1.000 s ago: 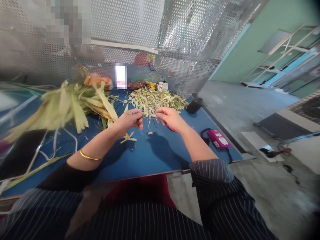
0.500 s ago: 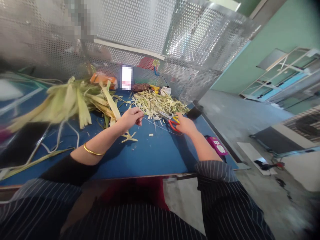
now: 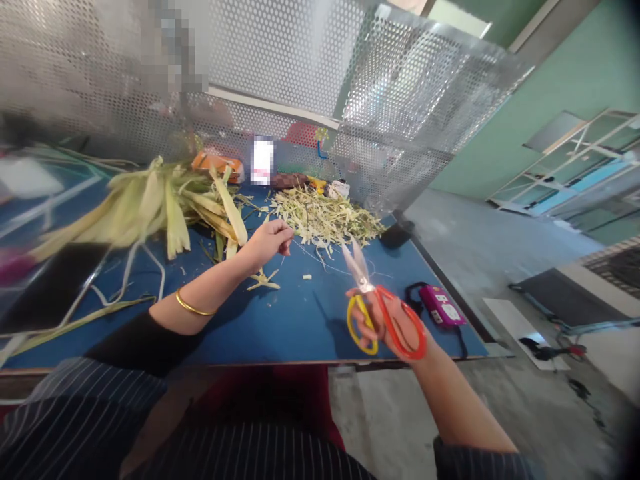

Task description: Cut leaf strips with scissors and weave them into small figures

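Note:
My right hand (image 3: 387, 320) holds scissors (image 3: 367, 287) with one red and one yellow handle, their blades parted and pointing away from me. Over the middle of the blue table, my left hand (image 3: 273, 241) is closed in a pinch on a thin pale thread (image 3: 320, 257). The thread runs rightward past the scissor blades; whether it touches them I cannot tell. Beyond my hands lies a heap of shredded husk trimmings (image 3: 325, 217). A small knotted piece of husk (image 3: 264, 279) rests just below my left hand.
Long dried husks (image 3: 150, 207) are piled at the left. An orange packet (image 3: 217, 165) and a lit screen (image 3: 263, 160) stand at the back before a perforated metal panel (image 3: 280, 53). A black cup-like object (image 3: 397, 230) and a magenta device (image 3: 443, 307) sit near the right edge.
My right hand has brought the scissors up from beside the trimmings and back toward me, with the blades now apart. My left hand has stayed nearly in place, still pinching the thread.

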`<state>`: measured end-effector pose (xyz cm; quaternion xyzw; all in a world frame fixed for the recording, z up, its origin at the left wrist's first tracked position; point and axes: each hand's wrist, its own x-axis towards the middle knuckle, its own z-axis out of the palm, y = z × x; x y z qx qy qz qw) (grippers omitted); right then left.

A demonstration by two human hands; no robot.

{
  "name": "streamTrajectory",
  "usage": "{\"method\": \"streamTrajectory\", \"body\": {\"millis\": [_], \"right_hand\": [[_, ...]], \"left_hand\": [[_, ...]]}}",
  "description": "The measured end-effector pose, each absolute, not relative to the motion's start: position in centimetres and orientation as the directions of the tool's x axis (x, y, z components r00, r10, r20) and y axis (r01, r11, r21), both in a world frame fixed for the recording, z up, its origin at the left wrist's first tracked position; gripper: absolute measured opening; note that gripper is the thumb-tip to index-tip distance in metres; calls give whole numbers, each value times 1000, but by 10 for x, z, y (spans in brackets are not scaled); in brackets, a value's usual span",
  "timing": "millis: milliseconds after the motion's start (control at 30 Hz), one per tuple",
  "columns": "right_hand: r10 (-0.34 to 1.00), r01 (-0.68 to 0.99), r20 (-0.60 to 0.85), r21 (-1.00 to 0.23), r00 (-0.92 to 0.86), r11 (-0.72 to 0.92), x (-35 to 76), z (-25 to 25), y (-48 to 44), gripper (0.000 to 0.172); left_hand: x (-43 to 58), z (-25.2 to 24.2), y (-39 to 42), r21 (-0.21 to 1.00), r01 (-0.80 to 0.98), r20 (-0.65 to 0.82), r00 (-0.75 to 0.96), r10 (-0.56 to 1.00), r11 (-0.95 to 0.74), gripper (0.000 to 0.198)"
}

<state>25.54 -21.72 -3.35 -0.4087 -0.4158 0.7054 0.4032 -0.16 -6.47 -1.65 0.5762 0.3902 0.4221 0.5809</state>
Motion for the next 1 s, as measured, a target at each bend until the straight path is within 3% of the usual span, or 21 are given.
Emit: {"method": "streamTrajectory", "body": {"millis": [200, 367, 467, 600, 700, 767, 833, 900, 933, 1000], "right_hand": [[808, -290, -366, -799, -462, -527, 219, -39, -225, 53], [808, -280, -442, -779, -391, -561, 199, -35, -199, 55], [867, -248, -417, -841, -272, -482, 192, -37, -186, 48], [958, -137, -275, -949, -86, -285, 199, -45, -173, 41], [981, 138, -133, -978, 142, -153, 220, -48, -157, 43], [957, 503, -16, -848, 290, -167, 238, -48, -143, 44], [945, 839, 113, -501, 307, -213, 254, -46, -128, 42], [936, 936, 131, -185, 326, -300, 264, -43, -117, 40], [935, 941, 117, -83, 336, -328, 266, -41, -113, 39], [943, 947, 84, 1, 321, -323, 262, -36, -110, 35]], "left_hand": [[-2, -19, -66, 996, -61, 76, 357, 931, -58, 20], [-3, -17, -70, 995, -70, 97, 384, 918, -75, 21], [-4, -16, -72, 995, -49, 95, 406, 909, -83, 21], [-5, -13, -74, 998, -29, 62, 397, 916, -55, 21], [-7, -9, -74, 998, -46, 51, 371, 927, -36, 22], [-10, -7, -74, 997, -72, 53, 381, 923, -28, 22], [-13, -6, -76, 995, -95, 56, 410, 911, -18, 21], [-15, -6, -78, 994, -113, 58, 438, 897, -9, 20], [-16, -6, -79, 993, -117, 61, 445, 893, -9, 19], [-15, -7, -82, 993, -118, 69, 448, 891, -18, 18]]}}
